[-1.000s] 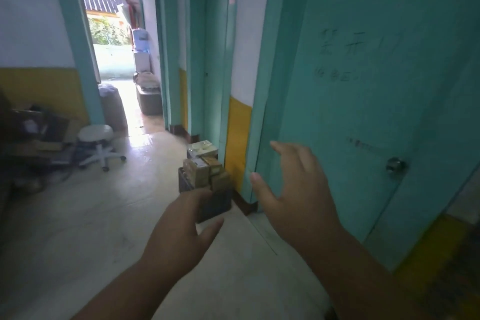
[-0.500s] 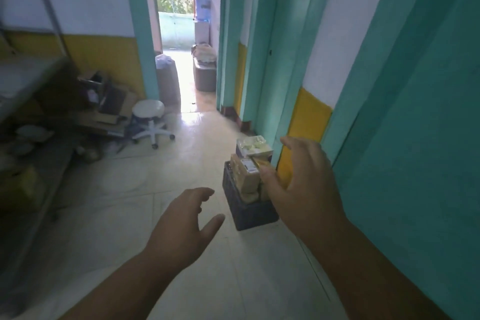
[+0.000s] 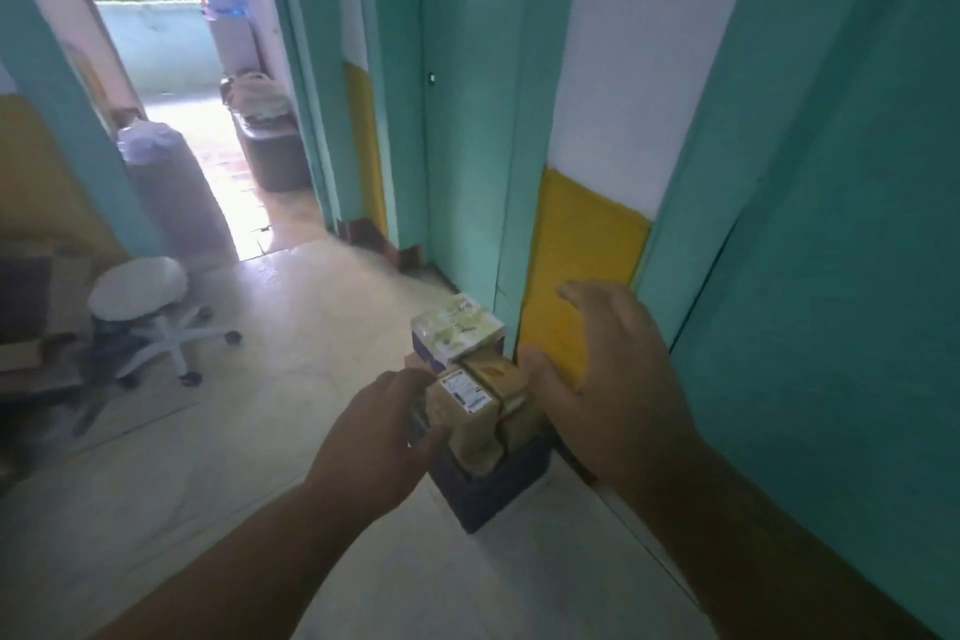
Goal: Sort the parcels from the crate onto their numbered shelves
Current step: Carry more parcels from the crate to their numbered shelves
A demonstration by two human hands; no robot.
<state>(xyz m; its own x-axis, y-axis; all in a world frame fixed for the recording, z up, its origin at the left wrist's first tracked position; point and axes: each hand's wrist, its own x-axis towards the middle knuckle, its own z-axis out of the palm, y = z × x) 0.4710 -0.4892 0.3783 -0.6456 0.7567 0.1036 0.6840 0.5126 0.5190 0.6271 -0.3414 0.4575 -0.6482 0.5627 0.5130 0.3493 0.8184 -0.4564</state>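
Hallway floor is open from 7 to 11 o'clock, but the crate sits tight against the wall at 3, so lift up and left. Parcels heaped above its rim look like light, stiff taped cardboard, maybe slick; grip opposite side faces. Left hand half-curled at the stack's 9 side, contact unclear; right hand spread, empty, at 3.
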